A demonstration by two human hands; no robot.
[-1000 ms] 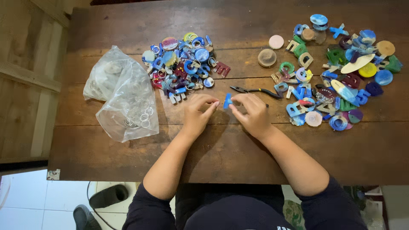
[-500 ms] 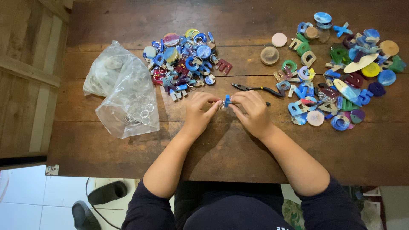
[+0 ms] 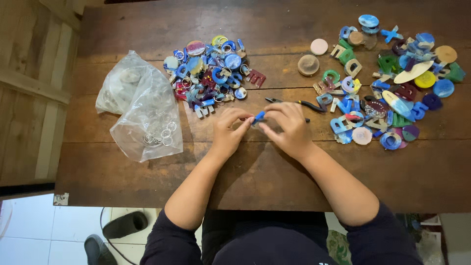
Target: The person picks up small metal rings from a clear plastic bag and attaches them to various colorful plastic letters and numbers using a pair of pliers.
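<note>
Both my hands meet at the middle of a dark wooden table. My left hand and my right hand pinch one small blue resin piece between their fingertips. Black pliers lie on the table just behind my right hand. A heap of colourful resin letter keychains with metal rings sits behind my left hand. A wider spread of loose resin letters and discs covers the table's right side.
A clear plastic bag of metal key rings lies at the left of the table. Wooden planks stand to the far left. A dark sandal rests on the white tiled floor below the table edge.
Both hands stay together on the blue piece with only slight finger shifts; the view has drifted a little.
</note>
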